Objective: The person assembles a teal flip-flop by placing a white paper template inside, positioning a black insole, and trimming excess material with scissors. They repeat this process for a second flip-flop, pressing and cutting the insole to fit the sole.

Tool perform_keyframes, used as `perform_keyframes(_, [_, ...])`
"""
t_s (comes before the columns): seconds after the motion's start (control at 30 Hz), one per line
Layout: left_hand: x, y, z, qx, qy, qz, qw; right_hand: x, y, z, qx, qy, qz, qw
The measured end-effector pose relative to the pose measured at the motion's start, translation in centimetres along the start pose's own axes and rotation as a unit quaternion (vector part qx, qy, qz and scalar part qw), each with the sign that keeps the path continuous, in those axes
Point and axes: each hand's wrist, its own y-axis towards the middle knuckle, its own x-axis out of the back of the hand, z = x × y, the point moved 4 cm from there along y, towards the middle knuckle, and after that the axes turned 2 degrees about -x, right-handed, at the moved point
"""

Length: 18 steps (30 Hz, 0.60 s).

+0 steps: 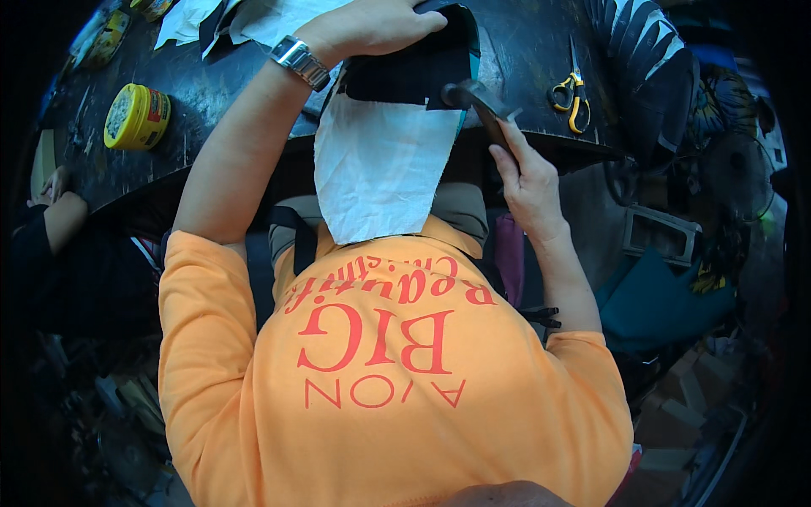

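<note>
My right hand [534,182] is closed round the handle of a hammer [483,106], whose dark head is above the right edge of a black piece of material [405,80]. That piece lies at the table's near edge, and a white sheet-like part [384,169] of it hangs down over the edge toward my lap. My left hand [372,29], with a metal watch on its wrist, lies across the far part of the black piece. Its thumb is stretched out to the right; the other fingers are mostly cut off by the upper rim.
On the dark table [211,160], a yellow tub [138,117] stands at left and yellow-and-black scissors [572,95] lie at right. A stack of dark, white-lined pieces [650,76] hangs over the right end. Another person's arm [63,211] is at far left.
</note>
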Motion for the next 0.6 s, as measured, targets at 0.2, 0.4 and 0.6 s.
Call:
perform_keyframes(0.2, [0.4,0.4,-1.3,0.005,0.034,0.027,0.999,-1.0,4.9,1.3,0.006,-0.061,-0.005,0.998])
perform_keyframes(0.4, [-0.2,-1.3,-0.8,-0.008,0.015,-0.033,0.999,-1.3,3.9,-0.8,-0.049,-0.015,-0.036,0.998])
perform_keyframes(0.6, [-1.1,-0.7,2.5,0.034,-0.271,-0.059,0.96,1.5,-0.9,-0.1,-0.116,0.114,-0.04,0.986])
